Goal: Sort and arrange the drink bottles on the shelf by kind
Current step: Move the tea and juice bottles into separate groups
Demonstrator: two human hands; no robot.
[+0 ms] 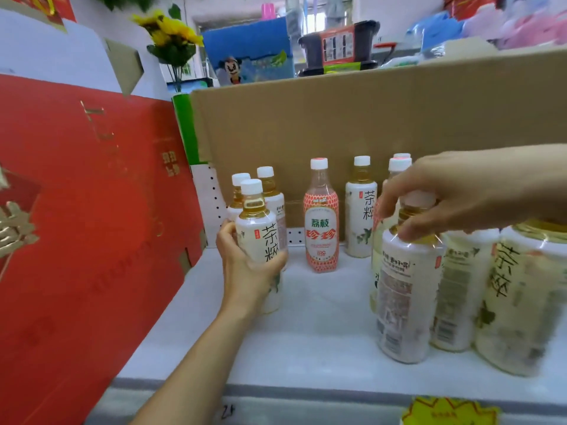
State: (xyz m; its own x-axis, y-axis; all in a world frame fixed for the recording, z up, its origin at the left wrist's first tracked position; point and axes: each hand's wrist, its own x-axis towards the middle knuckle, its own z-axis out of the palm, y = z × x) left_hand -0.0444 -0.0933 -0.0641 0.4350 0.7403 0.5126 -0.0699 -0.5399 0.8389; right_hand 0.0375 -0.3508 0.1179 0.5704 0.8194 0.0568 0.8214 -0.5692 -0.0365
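On shelf (322,326) | left hand (245,271) wraps tea bottle (260,237) | right hand (454,194) pinches another's neck (411,213) from above

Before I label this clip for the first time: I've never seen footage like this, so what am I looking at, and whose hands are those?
One picture, from a camera worn on a person's head, looking down at a shop shelf. No machine: two bare hands. The left hand grips a white-labelled tea bottle. The right hand pinches the neck of another tea bottle. Between them a red-patterned lychee drink bottle stands alone. More tea bottles stand behind and right, in front of a cardboard box.
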